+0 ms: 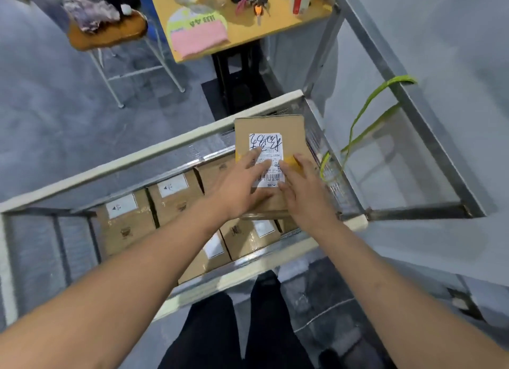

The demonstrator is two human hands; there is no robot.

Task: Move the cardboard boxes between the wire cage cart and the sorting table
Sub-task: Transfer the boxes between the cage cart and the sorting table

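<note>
Atop the box [292, 137], left hand [242, 185] flat

Grey floor [55, 126], wooden-topped stool [110, 35] on pale metal legs, upper left

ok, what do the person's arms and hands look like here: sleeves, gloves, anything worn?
No sleeves in view: the left arm and right arm are bare right to the frame edge. The left hand and right hand are bare too, with no gloves and no watch, ring or wristband showing. Below them, black trousers.
</note>
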